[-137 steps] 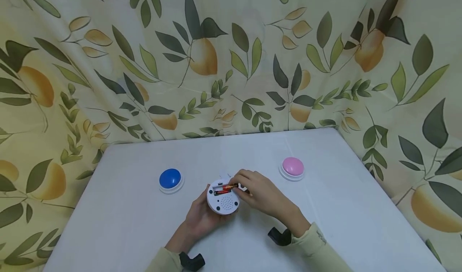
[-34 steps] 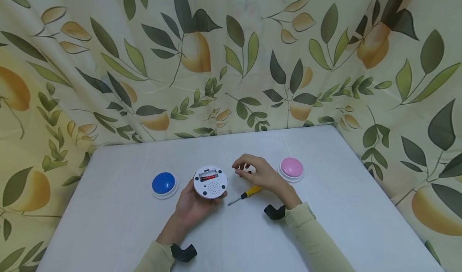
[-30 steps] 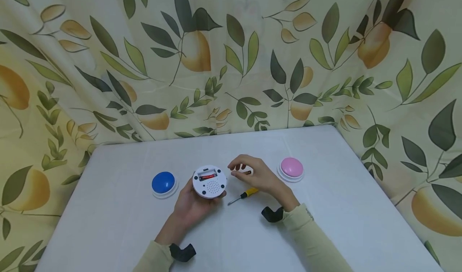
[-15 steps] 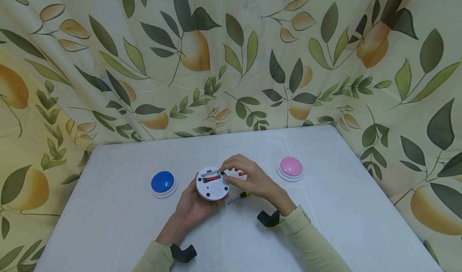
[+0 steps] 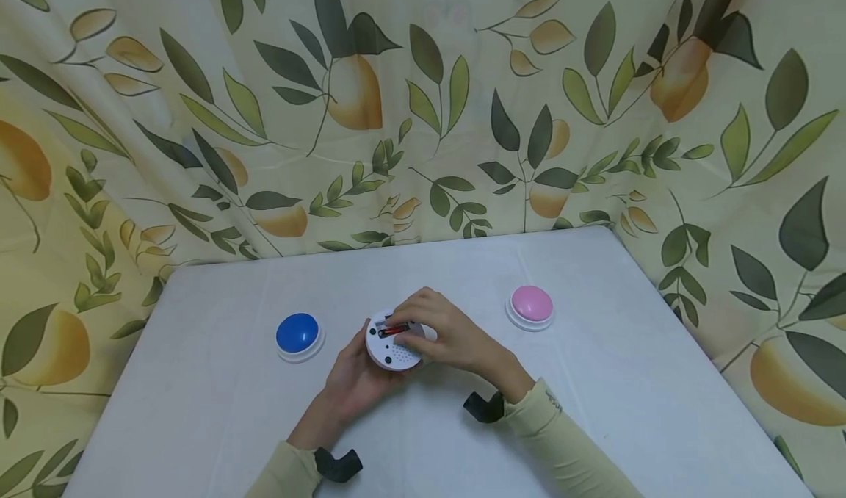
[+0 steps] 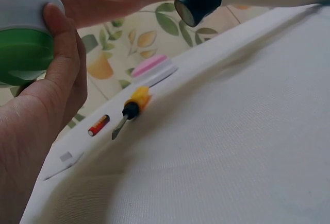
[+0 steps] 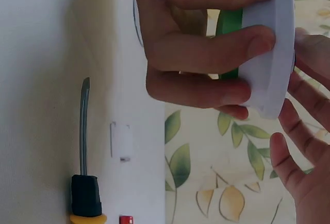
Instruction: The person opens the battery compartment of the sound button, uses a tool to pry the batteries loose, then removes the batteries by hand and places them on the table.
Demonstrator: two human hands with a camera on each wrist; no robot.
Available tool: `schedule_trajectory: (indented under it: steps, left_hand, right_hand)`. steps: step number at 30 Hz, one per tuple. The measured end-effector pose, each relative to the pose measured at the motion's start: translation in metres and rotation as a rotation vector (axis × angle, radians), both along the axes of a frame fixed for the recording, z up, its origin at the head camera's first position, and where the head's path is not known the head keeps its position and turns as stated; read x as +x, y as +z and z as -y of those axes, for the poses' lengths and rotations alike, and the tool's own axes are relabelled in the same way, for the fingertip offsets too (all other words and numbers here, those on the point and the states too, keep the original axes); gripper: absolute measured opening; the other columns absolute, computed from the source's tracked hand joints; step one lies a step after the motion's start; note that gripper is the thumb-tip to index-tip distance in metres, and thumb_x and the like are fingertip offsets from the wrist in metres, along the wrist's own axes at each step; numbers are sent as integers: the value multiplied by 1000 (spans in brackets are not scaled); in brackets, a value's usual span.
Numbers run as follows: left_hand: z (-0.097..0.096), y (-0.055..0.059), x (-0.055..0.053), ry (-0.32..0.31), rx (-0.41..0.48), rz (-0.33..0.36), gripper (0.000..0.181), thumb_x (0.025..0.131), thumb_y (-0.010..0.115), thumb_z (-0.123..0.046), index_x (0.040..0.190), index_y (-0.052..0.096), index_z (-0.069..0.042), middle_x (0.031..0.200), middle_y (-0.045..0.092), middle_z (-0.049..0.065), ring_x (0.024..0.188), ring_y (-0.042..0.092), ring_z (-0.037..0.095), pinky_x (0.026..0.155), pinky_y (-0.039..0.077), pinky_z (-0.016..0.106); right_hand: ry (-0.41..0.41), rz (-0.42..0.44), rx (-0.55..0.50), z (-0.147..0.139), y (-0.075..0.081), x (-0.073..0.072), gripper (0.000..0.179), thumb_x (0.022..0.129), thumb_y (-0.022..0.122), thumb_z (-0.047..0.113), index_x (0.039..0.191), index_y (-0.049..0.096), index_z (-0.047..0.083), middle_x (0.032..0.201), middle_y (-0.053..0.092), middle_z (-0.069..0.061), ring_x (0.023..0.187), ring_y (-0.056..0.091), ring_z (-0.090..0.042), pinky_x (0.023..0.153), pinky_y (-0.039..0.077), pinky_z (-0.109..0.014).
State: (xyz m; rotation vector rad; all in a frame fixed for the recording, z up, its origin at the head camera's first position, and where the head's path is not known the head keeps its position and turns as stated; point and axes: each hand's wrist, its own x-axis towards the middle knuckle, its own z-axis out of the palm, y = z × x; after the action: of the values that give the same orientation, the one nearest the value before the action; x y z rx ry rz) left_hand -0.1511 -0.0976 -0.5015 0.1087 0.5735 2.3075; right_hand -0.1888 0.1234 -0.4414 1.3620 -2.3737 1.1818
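Note:
My left hand (image 5: 360,380) grips a round push button, turned with its white underside (image 5: 390,359) up; its green dome (image 6: 23,54) shows in the left wrist view. A red-and-black battery (image 5: 394,330) lies at the battery compartment of that underside. My right hand (image 5: 456,340) reaches over the compartment, with thumb and forefinger on either side of the battery, pinching at it. Its right end is hidden by the fingers. In the left wrist view, a second red battery (image 6: 98,125) lies on the table near a yellow-handled screwdriver (image 6: 135,103).
A blue push button (image 5: 297,333) stands left of the hands and a pink one (image 5: 532,303) stands to the right. A small clear-white piece (image 6: 66,157) lies on the white table (image 5: 218,380). Behind the table hangs a leaf-and-fruit patterned curtain (image 5: 449,131).
Two batteries sat in the compartment at first; one now lies on the table. My right hand has since moved left from beside the button onto the remaining battery.

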Motion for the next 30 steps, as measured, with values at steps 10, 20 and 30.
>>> schedule_trajectory:
  steps: [10,20,30]
  left_hand:
    - [-1,2,1,-38,-51,-32,66,111,26,-56,166,1,-29,154,44,3,136,54,19,111,50,39]
    - [-3,3,0,-55,-76,-32,67,110,28,-58,166,3,-30,153,44,4,137,52,18,112,48,37]
    - [-4,4,1,-60,-41,-29,63,111,28,-56,165,7,-32,154,46,1,138,51,18,113,47,38]
  right_hand:
    - [-27,-119,42,2,1,2,23,96,76,21,120,75,19,116,74,7,116,59,-13,98,50,-35]
    - [-9,-147,24,2,3,1,20,95,77,18,115,76,18,114,74,5,114,60,-13,98,49,-34]
    - [3,-41,-100,3,-5,-1,21,94,77,11,115,75,15,112,74,3,111,62,-14,98,50,-33]
